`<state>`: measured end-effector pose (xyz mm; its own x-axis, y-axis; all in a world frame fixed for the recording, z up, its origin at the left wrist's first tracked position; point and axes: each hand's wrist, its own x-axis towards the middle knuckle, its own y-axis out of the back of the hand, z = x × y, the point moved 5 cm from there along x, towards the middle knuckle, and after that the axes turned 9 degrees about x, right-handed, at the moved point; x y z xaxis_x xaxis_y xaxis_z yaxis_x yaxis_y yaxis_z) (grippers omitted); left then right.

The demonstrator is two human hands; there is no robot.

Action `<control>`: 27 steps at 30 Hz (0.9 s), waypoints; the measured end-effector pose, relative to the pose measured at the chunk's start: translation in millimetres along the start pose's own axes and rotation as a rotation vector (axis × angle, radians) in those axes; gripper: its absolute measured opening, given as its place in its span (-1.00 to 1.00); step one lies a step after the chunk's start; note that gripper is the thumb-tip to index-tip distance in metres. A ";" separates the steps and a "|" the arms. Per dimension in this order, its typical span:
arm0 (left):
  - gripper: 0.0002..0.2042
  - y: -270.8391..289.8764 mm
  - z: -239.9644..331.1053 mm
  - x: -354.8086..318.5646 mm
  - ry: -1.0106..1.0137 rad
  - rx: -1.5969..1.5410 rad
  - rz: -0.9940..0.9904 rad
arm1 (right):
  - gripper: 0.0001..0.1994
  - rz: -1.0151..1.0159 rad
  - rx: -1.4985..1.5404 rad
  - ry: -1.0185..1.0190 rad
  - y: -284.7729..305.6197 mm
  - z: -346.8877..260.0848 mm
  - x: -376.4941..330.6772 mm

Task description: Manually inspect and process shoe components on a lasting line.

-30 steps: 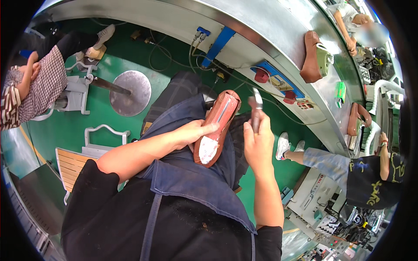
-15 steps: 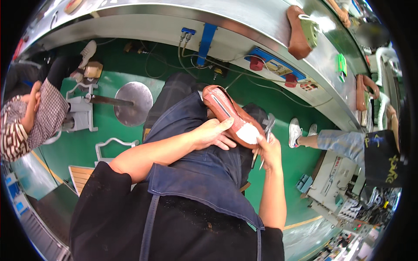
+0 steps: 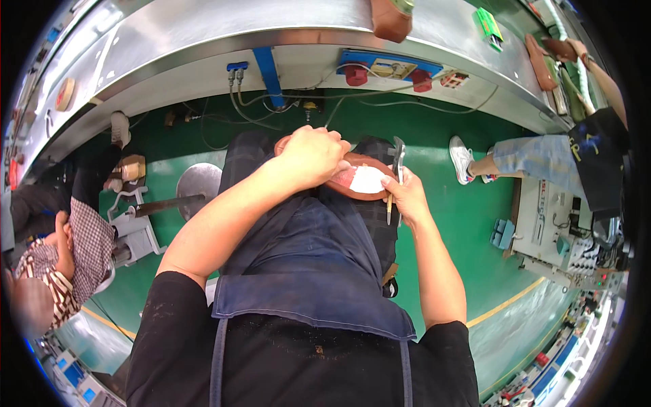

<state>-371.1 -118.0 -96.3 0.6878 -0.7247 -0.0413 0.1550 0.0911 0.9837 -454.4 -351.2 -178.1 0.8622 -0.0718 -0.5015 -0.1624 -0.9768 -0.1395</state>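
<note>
Across my lap lies a brown leather shoe (image 3: pixel 338 191), sole side up, with a white patch (image 3: pixel 368 180) on its forepart and a reddish area beside that. My left hand (image 3: pixel 310 157) is curled over the heel half, its fingers closed and covering much of it. At the toe end, my right hand (image 3: pixel 408 197) grips the edge with thumb and fingers. The same hand keeps a silver hand tool (image 3: pixel 399 150) with a curved head, and a thin yellowish stick (image 3: pixel 389 209) pointing down. The tool's exact kind is unclear.
Ahead runs a metal workbench (image 3: pixel 224 57), with another brown shoe (image 3: pixel 392 20) and a green box (image 3: pixel 489 28) on it. A blue socket panel (image 3: pixel 390 68) and cables hang below. A round metal stand (image 3: pixel 200 190) is left; people are at both sides.
The shoe has turned to lie more crosswise. My left hand has moved from its side up over the heel half. The right hand stays at the toe with the tools, and my view has shifted.
</note>
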 end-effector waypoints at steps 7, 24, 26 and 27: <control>-0.75 -15.2 0.7 9.5 -0.038 0.107 0.135 | -0.62 0.365 -0.539 0.270 12.5 -23.6 -3.9; -0.59 15.6 -16.7 -5.7 0.108 0.045 0.009 | -0.82 -0.251 0.152 -0.329 -68.3 -18.9 -51.4; -0.60 24.9 -42.7 -20.7 0.212 -0.110 -0.003 | -0.83 -0.223 0.058 -0.312 -74.2 -23.1 -54.6; -0.61 23.3 -56.2 -28.7 0.244 -0.230 -0.016 | -0.83 -0.229 0.053 -0.316 -75.4 -22.6 -55.3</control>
<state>-347.3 -56.7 -82.0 0.8293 -0.5447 -0.1246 0.3039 0.2525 0.9186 -479.0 -278.2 -120.7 0.6904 0.2207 -0.6890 -0.0146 -0.9479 -0.3184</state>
